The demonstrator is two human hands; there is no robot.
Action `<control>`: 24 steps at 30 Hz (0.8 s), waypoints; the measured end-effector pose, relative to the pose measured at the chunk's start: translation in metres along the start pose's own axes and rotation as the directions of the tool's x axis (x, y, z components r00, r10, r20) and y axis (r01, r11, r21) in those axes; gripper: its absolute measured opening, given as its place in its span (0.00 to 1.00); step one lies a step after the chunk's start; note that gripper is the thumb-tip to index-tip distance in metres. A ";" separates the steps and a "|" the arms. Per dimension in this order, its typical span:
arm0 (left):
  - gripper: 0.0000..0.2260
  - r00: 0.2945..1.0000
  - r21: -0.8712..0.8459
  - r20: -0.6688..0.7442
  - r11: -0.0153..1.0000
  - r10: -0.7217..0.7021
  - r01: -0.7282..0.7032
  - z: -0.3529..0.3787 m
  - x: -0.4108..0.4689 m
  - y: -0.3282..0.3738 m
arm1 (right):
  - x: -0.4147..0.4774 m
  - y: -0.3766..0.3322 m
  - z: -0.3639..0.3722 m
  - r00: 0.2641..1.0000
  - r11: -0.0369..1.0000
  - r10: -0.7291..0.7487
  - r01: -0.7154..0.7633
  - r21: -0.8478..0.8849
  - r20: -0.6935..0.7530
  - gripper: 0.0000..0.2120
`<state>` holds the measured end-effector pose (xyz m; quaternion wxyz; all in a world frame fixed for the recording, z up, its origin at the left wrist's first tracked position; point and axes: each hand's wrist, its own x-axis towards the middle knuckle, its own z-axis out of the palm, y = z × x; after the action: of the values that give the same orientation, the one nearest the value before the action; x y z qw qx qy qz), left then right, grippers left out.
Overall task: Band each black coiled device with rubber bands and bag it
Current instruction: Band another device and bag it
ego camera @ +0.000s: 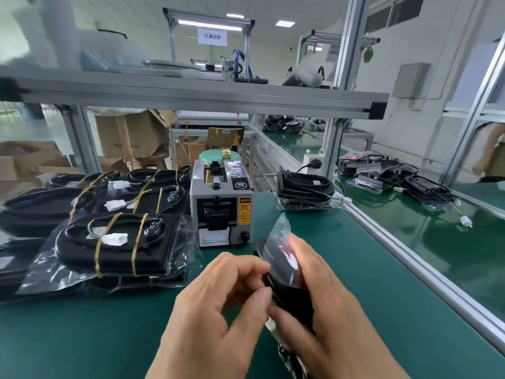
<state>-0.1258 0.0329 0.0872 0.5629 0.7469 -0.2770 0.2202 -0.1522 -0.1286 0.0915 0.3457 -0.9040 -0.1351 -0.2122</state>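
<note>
Left grip (218, 305), right grip (328, 310) (seemingly bare)

Grey tape dispenser (221, 206) — cardboard boxes (131, 135) behind

bare green mat (95, 337) near left — bagged stack (109, 247) blocks left, tape dispenser (222, 206) ahead.

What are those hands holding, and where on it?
A bagged black device: the right hand wraps its right side, the left hand pinches its left edge.
</note>
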 end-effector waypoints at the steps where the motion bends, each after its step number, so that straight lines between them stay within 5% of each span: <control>1: 0.11 0.999 0.050 -0.043 0.999 0.013 -0.011 -0.009 -0.001 0.001 | 0.000 -0.003 -0.003 0.998 0.998 -0.004 0.008 0.059 -0.065 0.37; 5: 0.25 0.979 0.291 0.045 0.940 -0.197 0.176 -0.042 -0.006 -0.002 | 0.011 -0.011 -0.008 0.953 0.918 0.071 0.053 0.393 -0.295 0.27; 9: 0.30 0.896 -0.200 0.248 0.886 -0.368 0.419 -0.070 -0.001 0.001 | 0.051 -0.017 0.012 0.964 0.714 0.224 -0.063 0.697 -0.143 0.16; 12: 0.23 0.884 -0.347 0.178 0.813 -0.432 0.467 -0.105 0.021 0.003 | 0.094 -0.036 0.035 0.969 0.615 0.248 -0.154 0.774 -0.004 0.15; 16: 0.13 0.765 -0.485 -0.056 0.688 -0.641 0.540 -0.137 0.078 -0.019 | 0.149 -0.069 0.061 0.974 0.690 0.211 -0.207 0.694 0.081 0.17; 19: 0.04 0.629 -0.568 -0.251 0.638 -0.736 0.520 -0.145 0.129 -0.049 | 0.193 -0.080 0.075 0.917 0.651 0.163 -0.378 0.658 0.364 0.18; 22: 0.08 0.527 -0.620 -0.315 0.592 -0.789 0.515 -0.145 0.163 -0.079 | 0.233 -0.075 0.097 0.946 0.849 0.135 -0.263 0.458 0.294 0.24; 24: 0.07 0.498 -0.639 -0.322 0.573 -0.805 0.513 -0.144 0.176 -0.102 | 0.256 -0.068 0.110 0.959 0.894 0.150 -0.236 0.382 0.241 0.21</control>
<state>0.0714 0.1639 0.1653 0.8184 0.5294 0.1858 0.1238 0.0766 0.0209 0.1779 0.5297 -0.8382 -0.1203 -0.0497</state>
